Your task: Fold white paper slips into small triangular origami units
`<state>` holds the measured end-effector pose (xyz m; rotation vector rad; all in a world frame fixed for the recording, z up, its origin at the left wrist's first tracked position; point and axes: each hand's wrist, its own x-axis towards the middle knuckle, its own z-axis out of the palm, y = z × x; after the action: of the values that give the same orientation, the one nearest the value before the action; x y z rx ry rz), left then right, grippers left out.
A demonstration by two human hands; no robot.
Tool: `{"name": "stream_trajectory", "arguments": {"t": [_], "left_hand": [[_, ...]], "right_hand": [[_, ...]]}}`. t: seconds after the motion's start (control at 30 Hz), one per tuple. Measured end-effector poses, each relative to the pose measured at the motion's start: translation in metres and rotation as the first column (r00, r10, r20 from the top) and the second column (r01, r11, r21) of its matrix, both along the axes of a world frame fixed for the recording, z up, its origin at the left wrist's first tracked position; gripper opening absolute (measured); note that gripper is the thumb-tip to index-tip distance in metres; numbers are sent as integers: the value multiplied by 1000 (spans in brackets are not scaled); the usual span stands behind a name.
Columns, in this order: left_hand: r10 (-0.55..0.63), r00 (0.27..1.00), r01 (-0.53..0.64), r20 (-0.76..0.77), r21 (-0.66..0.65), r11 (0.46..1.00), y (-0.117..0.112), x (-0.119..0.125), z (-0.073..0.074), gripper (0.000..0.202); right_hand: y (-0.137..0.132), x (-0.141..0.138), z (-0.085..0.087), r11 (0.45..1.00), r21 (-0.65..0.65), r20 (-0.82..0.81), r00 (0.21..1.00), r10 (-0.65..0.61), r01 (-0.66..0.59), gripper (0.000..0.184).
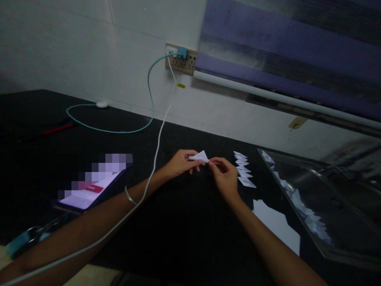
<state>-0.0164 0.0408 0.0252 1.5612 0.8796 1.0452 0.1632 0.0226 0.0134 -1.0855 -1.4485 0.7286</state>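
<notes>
A small folded paper triangle [201, 156] is held over the dark counter between my two hands. My left hand [183, 163] pinches its left side and lower edge, thumb in front. The fingertips of my right hand [223, 174] close on the right corner of the same paper. Just right of my right hand lies a row of folded white paper pieces [244, 171], overlapping one another. Below them, partly behind my right forearm, is a stack of white paper sheets [276, 224].
A metal sink [336, 206] lies at the right, with more folded papers along its rim. A lit phone [95, 182] is on the left. A white cable [159, 139] crosses my left arm from the wall socket [178, 59]. A teal cable [119, 131] loops behind.
</notes>
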Motion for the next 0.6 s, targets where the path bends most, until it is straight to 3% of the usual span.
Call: {"name": "stream_trajectory", "arguments": {"t": [0.23, 0.6], "left_hand": [[21, 1000, -21, -23, 17, 1000, 3, -2, -1, 17], [29, 1000, -29, 1, -13, 999, 1, 0, -2, 15]], "right_hand": [[0, 2, -2, 1000, -14, 65, 998, 16, -15, 15], [7, 1, -8, 974, -176, -74, 989, 129, -141, 22]]}}
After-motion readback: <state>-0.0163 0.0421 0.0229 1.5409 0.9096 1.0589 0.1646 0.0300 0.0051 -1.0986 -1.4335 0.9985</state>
